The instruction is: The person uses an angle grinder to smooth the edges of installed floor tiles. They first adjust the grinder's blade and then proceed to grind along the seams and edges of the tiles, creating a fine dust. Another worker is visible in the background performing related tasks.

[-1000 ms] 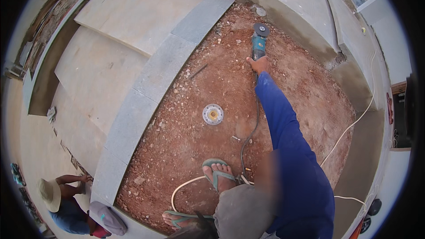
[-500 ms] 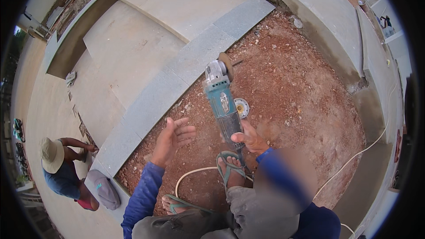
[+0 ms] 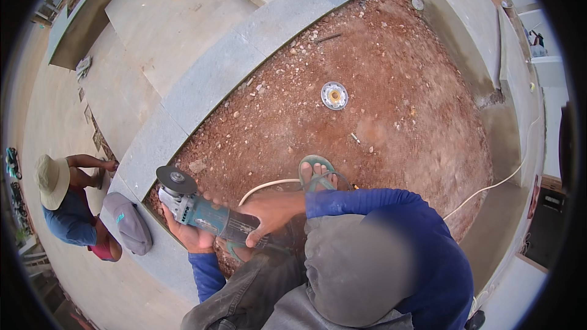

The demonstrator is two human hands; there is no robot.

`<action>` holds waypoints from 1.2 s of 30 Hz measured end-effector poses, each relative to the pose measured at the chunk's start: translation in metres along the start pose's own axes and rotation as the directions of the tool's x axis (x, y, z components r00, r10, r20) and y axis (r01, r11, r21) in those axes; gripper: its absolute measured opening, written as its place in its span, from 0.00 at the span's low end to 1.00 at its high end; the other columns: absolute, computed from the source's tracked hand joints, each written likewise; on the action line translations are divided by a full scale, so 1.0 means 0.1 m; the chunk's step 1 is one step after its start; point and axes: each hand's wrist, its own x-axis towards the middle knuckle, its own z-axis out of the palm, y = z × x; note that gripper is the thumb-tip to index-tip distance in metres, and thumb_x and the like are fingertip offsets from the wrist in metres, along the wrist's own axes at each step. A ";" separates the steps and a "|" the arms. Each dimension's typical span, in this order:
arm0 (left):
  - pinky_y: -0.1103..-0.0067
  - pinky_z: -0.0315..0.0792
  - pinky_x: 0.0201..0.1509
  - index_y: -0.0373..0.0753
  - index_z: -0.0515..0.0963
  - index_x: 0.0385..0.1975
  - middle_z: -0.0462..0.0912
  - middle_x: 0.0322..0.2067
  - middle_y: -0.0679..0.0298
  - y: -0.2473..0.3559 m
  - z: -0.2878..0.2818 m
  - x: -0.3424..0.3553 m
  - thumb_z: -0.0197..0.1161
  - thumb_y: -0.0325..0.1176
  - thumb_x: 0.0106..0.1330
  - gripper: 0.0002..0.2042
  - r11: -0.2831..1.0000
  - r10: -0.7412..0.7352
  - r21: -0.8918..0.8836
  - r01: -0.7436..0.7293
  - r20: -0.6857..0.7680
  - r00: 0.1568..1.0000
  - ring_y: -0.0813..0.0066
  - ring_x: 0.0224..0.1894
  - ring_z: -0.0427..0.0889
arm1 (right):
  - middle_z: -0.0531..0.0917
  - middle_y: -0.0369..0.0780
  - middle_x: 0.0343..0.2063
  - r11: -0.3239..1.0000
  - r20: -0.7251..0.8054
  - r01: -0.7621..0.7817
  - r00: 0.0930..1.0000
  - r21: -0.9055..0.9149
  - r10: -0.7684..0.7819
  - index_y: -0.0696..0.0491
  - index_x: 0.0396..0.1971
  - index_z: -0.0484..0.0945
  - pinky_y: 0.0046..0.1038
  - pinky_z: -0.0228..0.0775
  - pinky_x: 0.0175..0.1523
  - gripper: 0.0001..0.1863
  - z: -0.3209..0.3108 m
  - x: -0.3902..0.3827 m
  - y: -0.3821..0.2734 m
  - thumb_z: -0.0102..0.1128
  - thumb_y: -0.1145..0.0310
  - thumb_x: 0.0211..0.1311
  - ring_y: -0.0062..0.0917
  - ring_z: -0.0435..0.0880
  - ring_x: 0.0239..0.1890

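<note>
The right hand (image 3: 269, 211) gripped the rear of the teal angle grinder (image 3: 211, 216) while the left hand (image 3: 191, 236) cupped its front from below, fingers curled round; the tool was near the grey stone slabs (image 3: 189, 110), its dark disc (image 3: 171, 184) toward a grey bag (image 3: 127, 223)

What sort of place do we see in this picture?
Probably an outdoor construction site: there is bare reddish soil, a border of grey slabs along it, and a hand-held angle grinder.
</note>
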 end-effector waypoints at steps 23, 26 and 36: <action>0.63 0.82 0.47 0.40 0.70 0.61 0.83 0.48 0.54 -0.55 -0.61 -0.26 0.53 0.63 0.69 0.33 0.979 0.030 0.206 0.001 -0.148 0.989 0.57 0.45 0.85 | 0.82 0.54 0.50 0.849 -0.507 -0.174 0.737 0.499 0.448 0.65 0.60 0.72 0.38 0.76 0.57 0.47 -0.02 0.47 -0.75 0.63 0.34 0.60 0.39 0.81 0.58; 0.65 0.81 0.51 0.40 0.70 0.63 0.82 0.52 0.57 -0.54 -0.49 -0.25 0.53 0.58 0.72 0.30 0.982 0.005 0.190 0.010 -0.077 0.997 0.61 0.49 0.85 | 0.84 0.52 0.40 0.919 -0.624 -0.082 0.711 0.385 0.325 0.62 0.52 0.76 0.38 0.77 0.46 0.38 0.05 0.61 -0.51 0.61 0.37 0.64 0.36 0.85 0.45; 0.65 0.79 0.57 0.39 0.66 0.67 0.80 0.55 0.55 -0.65 -0.50 -0.22 0.52 0.58 0.72 0.33 0.977 0.007 0.215 0.014 -0.100 0.995 0.61 0.53 0.83 | 0.81 0.46 0.28 0.951 -0.690 0.143 0.718 0.273 0.090 0.59 0.41 0.77 0.39 0.74 0.39 0.26 0.07 0.58 -0.29 0.63 0.47 0.65 0.38 0.83 0.33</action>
